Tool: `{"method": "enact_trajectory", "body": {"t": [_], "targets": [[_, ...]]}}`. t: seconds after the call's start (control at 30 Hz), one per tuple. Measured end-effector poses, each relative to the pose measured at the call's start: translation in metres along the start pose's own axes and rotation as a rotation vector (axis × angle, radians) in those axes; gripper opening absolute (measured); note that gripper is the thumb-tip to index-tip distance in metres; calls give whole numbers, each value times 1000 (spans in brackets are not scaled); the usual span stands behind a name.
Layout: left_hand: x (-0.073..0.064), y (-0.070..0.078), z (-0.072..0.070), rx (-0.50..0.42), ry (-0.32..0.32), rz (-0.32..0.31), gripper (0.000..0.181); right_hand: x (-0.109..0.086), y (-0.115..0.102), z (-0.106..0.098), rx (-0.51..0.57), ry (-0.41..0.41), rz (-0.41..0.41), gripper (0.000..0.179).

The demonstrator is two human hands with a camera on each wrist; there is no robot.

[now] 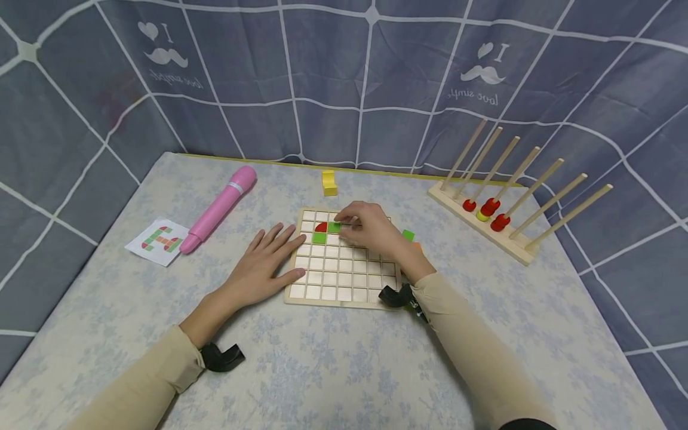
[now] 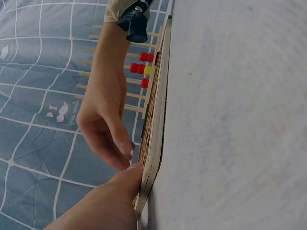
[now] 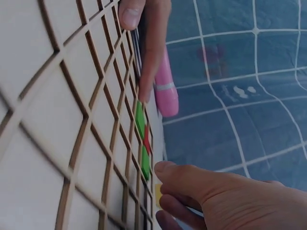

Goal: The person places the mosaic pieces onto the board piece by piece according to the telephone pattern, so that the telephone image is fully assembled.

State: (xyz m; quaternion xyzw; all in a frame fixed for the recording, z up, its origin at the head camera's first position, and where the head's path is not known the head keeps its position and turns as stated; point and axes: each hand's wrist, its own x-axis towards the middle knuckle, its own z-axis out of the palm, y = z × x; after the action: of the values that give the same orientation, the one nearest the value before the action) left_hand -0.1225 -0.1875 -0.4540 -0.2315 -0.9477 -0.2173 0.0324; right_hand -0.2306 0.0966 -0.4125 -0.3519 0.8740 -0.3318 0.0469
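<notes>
At mid-frame, the grid board (image 1: 344, 265) is laid flat on the desk (image 1: 322, 370). Its left edge is touched by the left hand (image 1: 261, 270), fingers spread, apparently for steadying. The right hand (image 1: 371, 227) is held over the upper half, beside a green tile (image 1: 333, 227), fingers curled; whether anything is pinched cannot be told. The board's near edge is aligned roughly with the frame's bottom; no long axis is evident.

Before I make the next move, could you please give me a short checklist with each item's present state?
1. Left grip touching the board's left edge: ok.
2. Two green tiles and red piece within board cells: ok.
3. Printed card face up: ok.
4. Right grip holding a piece: cannot tell.
5. Orange piece fully visible: not ok, partly hidden.
</notes>
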Motion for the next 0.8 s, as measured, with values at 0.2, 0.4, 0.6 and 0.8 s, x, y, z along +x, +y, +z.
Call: {"method": "enact_trajectory", "body": {"t": [0.2, 0.4, 0.6, 0.8], "targets": [[0, -1, 0, 7, 8, 4, 76, -26, 16, -24, -36, 43, 21, 24], [0, -2, 0, 15, 8, 2, 76, -51, 36, -47, -35, 82, 128, 24], [0, -2, 2, 15, 6, 1, 76, -73, 54, -60, -27, 118, 224, 26], [0, -2, 1, 8, 9, -1, 76, -88, 71, -59, 19, 148, 267, 26]]}}
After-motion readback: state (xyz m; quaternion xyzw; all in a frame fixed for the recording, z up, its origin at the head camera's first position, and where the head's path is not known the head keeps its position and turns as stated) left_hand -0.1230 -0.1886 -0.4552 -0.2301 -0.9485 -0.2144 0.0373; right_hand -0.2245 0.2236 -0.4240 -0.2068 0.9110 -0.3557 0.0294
